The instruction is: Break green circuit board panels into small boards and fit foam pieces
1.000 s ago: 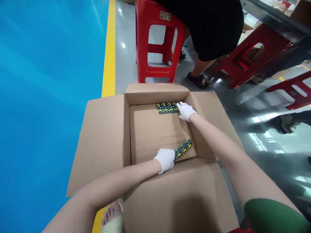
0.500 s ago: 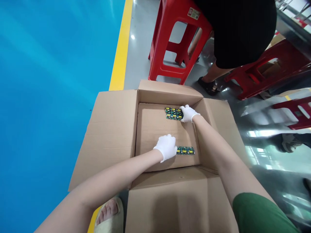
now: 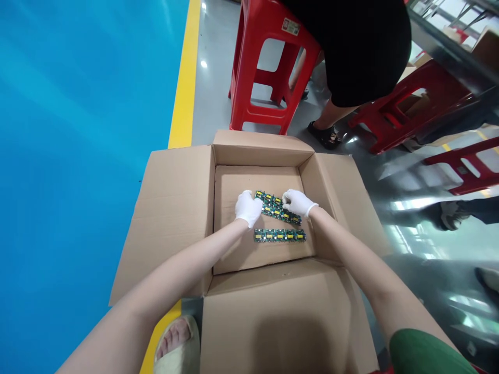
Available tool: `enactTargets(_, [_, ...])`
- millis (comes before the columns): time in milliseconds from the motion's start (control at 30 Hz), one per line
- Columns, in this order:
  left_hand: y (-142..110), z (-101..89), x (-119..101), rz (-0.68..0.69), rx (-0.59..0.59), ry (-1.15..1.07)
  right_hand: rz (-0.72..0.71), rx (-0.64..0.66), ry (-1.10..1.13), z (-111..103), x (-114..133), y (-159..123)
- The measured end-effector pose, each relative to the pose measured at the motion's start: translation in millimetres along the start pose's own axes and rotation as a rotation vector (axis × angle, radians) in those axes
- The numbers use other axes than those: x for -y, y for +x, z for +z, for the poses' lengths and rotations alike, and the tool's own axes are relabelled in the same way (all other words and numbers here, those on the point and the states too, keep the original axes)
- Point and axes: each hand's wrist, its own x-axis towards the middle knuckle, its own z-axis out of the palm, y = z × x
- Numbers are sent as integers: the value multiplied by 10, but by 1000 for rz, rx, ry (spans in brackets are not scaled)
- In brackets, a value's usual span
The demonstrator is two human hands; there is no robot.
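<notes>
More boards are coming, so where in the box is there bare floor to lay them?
Bare floor lies along the far wall of the box and beside its left wall, left of the left hand. The middle is crowded: both hands, the right hand too, hold one strip of boards, with another strip just nearer.

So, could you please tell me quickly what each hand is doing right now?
Left hand: closed on the left end of the upper circuit board strip.
Right hand: closed on its right end.

One open cardboard box (image 3: pixel 175 208), two green circuit-board strips (image 3: pixel 277 208) (image 3: pixel 279 236), two white-gloved hands (image 3: pixel 248 208) (image 3: pixel 297 202), three red plastic stools (image 3: pixel 268 62).
</notes>
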Motion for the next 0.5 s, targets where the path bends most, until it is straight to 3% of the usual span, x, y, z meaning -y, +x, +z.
enactTargets(200, [62,133,132,32,90,-139,-35,-57,48,80,27,-46])
enactTargets(500, [85,193,325,-48,89,-192,37,-99,51,163,49,-31])
